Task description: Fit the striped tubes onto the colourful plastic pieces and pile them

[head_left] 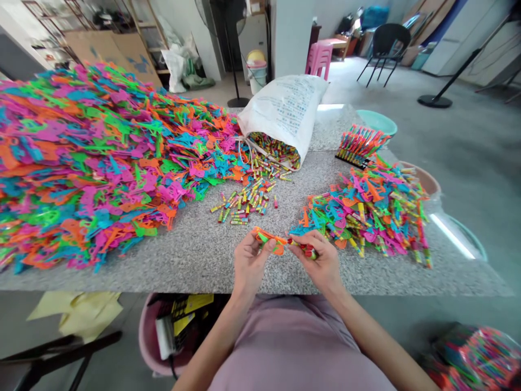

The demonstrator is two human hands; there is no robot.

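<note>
To the left of the white sack [287, 103], from where I stand, spreads a big mound of flat plastic pieces [89, 163] in pink, orange, green and blue; they look light, thin and fairly stiff, smooth enough to slide over one another, and their narrow parts might snap if bent. Just in front of the sack's open mouth lie loose printed tubes [244, 203], small and round, likely light and apt to roll, so best pinched around the middle. Nearer the person than those, the left hand [250, 258] has thumb and fingers clamped on an orange piece [279, 249], with a bit of green showing at the grip; I'd take such a piece by its broad flat part, pressing gently. Beside it, also on the near side of the sack, the right hand [321, 259] pinches a dark-red-ended tube at its fingertips, close to the orange piece; whether the two touch I can't tell. More tubes [310, 252] sit under its curled fingers. To the right of the sack and nearer the person rests a heap of plastic pieces mixed with tubes [366, 203], probably prone to tangling, so worth lifting singly.
</note>
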